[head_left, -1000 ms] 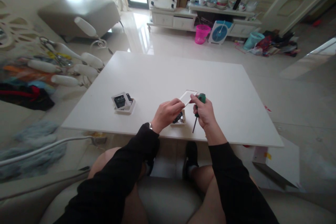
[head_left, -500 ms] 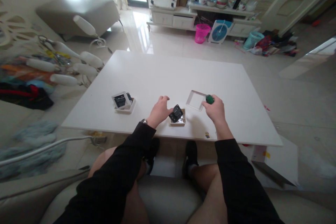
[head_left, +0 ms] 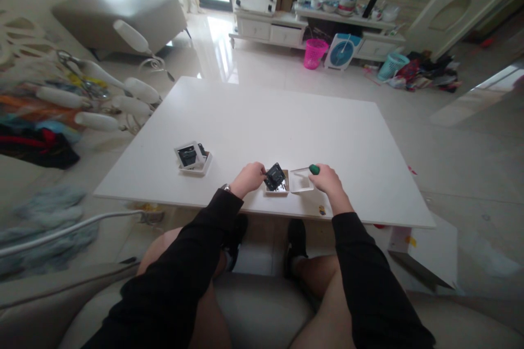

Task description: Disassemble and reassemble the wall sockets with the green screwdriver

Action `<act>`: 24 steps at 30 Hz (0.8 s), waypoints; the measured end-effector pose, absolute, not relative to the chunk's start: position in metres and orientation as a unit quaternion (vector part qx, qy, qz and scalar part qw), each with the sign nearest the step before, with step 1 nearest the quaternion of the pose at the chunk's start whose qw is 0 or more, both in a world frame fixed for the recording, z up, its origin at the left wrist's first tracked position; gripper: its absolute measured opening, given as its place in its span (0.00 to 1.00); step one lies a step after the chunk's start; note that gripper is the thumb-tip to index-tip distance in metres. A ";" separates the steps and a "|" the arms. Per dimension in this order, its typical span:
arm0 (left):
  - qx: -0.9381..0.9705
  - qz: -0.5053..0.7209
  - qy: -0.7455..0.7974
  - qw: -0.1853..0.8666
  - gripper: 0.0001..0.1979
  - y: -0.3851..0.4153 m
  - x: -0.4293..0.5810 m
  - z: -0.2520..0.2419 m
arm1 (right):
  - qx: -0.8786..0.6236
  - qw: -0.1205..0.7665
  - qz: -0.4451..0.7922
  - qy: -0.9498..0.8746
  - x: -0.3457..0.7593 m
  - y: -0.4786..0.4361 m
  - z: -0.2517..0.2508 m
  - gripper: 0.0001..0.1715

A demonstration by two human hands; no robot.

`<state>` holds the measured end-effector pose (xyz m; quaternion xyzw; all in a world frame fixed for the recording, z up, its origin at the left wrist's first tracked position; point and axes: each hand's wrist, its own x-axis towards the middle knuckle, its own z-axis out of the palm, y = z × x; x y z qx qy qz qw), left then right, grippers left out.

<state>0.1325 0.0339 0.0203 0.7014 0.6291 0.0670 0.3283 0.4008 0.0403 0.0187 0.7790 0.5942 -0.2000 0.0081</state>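
Black module (head_left: 275, 176) sits tilted on white base (head_left: 278, 190), near table (head_left: 286, 120) front edge. L hand (head_left: 249, 178): fingers curled, tips at its left side, can't tell if gripping. R hand (head_left: 329, 182): closed round screwdriver (head_left: 314, 169), green handle end poking out. White frame (head_left: 302, 180) lies btw base and R hand. 2nd switch unit (head_left: 192, 156) well apart to left.
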 end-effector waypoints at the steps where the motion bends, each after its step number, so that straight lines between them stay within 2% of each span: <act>1: 0.698 0.075 0.630 0.331 0.07 0.034 0.132 0.020 | 0.777 0.012 -0.202 0.596 0.400 0.040 0.017 0.18; 10: 0.667 0.181 0.650 0.316 0.08 0.041 0.125 0.020 | 0.768 0.025 -0.207 0.606 0.400 0.038 0.004 0.19; 15: 0.612 0.309 0.643 0.341 0.06 0.047 0.121 0.032 | 0.772 0.005 -0.206 0.601 0.401 0.037 0.008 0.19; 17: 0.600 0.364 0.610 0.369 0.06 0.046 0.123 0.037 | 0.772 -0.044 -0.204 0.600 0.399 0.038 0.014 0.16; 20: 0.626 0.420 0.549 0.361 0.06 0.041 0.132 0.040 | 0.741 -0.213 -0.297 0.564 0.389 0.039 0.029 0.12; 22: 0.665 0.441 0.510 0.321 0.06 0.036 0.139 0.042 | 0.688 -0.334 -0.432 0.478 0.381 0.039 0.040 0.18; 24: 0.708 0.443 0.476 0.275 0.06 0.031 0.145 0.042 | 0.636 -0.387 -0.534 0.400 0.374 0.037 0.050 0.23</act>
